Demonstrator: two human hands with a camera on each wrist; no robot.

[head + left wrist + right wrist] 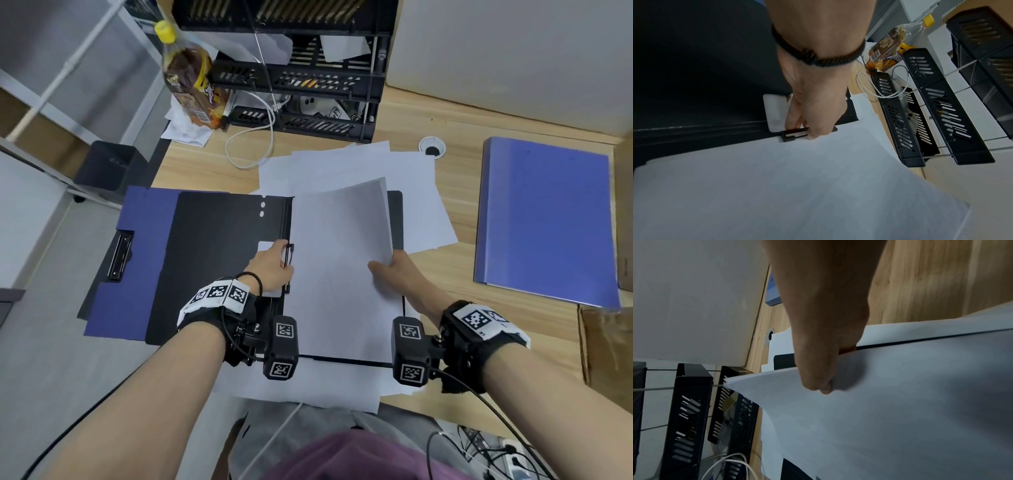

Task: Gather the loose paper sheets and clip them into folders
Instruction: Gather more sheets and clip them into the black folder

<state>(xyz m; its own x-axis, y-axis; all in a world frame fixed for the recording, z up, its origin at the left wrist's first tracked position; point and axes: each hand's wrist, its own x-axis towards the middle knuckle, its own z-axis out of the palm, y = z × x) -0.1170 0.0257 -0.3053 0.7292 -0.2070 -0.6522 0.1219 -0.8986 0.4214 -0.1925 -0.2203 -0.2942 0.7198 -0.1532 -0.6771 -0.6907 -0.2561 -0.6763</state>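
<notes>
An open black folder [219,246] lies in front of me on top of a dark blue clipboard folder [144,219]. A stack of white sheets [339,260] lies on the black folder's right half, its right edge lifted. My right hand [387,269] pinches that raised edge, thumb on top [824,386]. My left hand [279,262] grips the black spine clip [795,134] at the stack's left edge, fingers curled round its lever. More loose sheets [421,192] are spread under and behind the folder.
A closed blue folder [544,219] lies at the right on the wooden desk [462,113]. Behind stand a black tiered tray rack [301,78], a bottle [188,72] and a white cable [253,144]. A cardboard box [606,342] sits at the right edge.
</notes>
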